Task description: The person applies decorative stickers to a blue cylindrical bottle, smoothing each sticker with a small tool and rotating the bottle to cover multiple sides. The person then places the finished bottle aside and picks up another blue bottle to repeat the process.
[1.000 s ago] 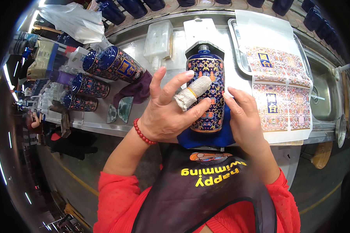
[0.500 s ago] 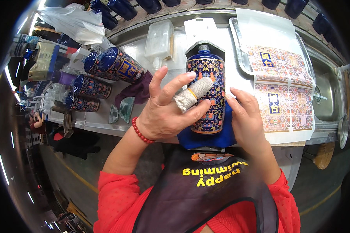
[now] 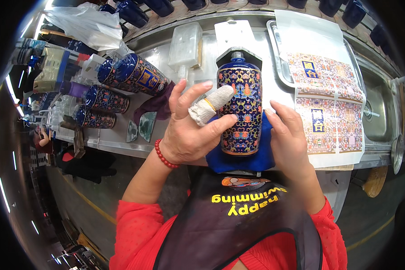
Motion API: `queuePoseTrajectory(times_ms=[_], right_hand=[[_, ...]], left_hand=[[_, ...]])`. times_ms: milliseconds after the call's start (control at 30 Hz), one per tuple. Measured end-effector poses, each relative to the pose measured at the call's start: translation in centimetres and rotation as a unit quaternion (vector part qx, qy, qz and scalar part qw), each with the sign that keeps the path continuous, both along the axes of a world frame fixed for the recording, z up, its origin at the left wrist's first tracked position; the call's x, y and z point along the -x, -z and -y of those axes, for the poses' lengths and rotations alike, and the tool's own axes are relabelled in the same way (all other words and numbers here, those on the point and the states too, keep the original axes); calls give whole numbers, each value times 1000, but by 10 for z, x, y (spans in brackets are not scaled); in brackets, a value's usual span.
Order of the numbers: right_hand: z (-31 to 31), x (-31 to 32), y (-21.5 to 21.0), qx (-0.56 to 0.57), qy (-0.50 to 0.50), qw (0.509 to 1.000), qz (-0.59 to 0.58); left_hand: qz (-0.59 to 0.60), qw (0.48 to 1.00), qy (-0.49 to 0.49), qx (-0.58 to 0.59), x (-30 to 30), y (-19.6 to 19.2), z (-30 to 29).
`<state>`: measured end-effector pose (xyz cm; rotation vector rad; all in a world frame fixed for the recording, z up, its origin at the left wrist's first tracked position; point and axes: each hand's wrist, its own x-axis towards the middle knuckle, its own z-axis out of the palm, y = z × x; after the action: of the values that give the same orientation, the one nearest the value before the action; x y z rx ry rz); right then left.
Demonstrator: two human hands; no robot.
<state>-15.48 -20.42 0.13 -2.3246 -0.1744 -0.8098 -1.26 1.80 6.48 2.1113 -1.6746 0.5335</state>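
A dark blue bottle (image 3: 240, 108) with a colourful floral pattern lies in front of me, its neck pointing away. Its neck end rests in a grey angular cradle (image 3: 252, 57), its base over a blue cloth (image 3: 266, 155). My left hand (image 3: 191, 119) is at the bottle's left side with fingers spread. A whitish cloth finger cover (image 3: 210, 106), bound with a yellow band, wraps one finger, its tip over the bottle's edge. The thumb tip touches or nearly touches the pattern. My right hand (image 3: 289, 135) is beside the bottle's right edge, fingers stretched; contact is unclear.
Printed floral sheets (image 3: 328, 126) lie at right, partly over a metal tray (image 3: 274, 40), beside a sink (image 3: 377, 112). Patterned bottles (image 3: 141, 76) and a purple cloth (image 3: 155, 105) are at left. A clear block-shaped container (image 3: 184, 45) stands behind. Blue bottles (image 3: 159, 6) line the back.
My left hand has moved a little left, drawing the covered finger from the bottle's middle toward its left edge. The right hand has barely shifted. The bottle stays in place.
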Motion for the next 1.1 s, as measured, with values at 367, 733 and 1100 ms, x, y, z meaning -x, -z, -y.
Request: queuePoseTrajectory(times_ms=[367,733,1100], right_hand=[[-1,1,0,-3,3,1000,20],[-10,4,-7,-166,-25,985,38],[-15,4,-18,-197,-41,979,24]], left_hand=[[35,999,0,-9,2,3,3],[-105,993,-47,41,14,7,6],[-352,919,-125,129,22,20,36]])
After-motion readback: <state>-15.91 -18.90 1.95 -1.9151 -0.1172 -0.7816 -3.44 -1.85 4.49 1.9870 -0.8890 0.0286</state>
